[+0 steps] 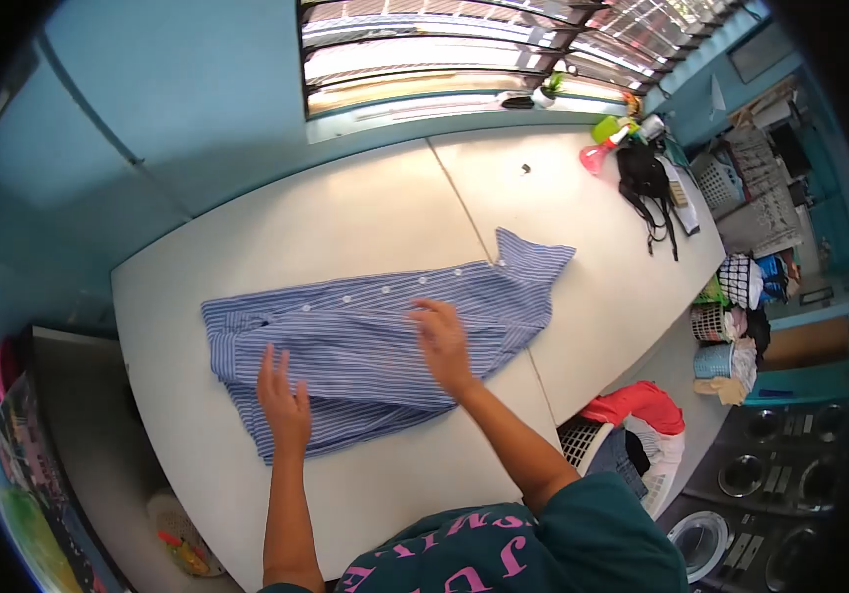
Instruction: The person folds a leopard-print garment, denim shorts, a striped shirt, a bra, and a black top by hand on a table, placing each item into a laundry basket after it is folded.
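Observation:
A blue and white striped button shirt (375,336) lies on the white table (345,217), folded lengthwise, its collar (533,253) at the right. White buttons run along its far edge. A sleeve is laid along the body, with its cuff end toward the left. My left hand (284,400) is over the shirt's near left part, fingers apart, holding nothing. Farther right, my right hand (442,346) is over the middle of the shirt, fingers spread and nothing in them.
On the far right of the table are a red spray bottle (597,154) and a black strapped bag (645,178). A laundry basket (583,440) full of clothes stands by the near right edge. Washing machines (741,474) and more baskets (713,361) are at the right.

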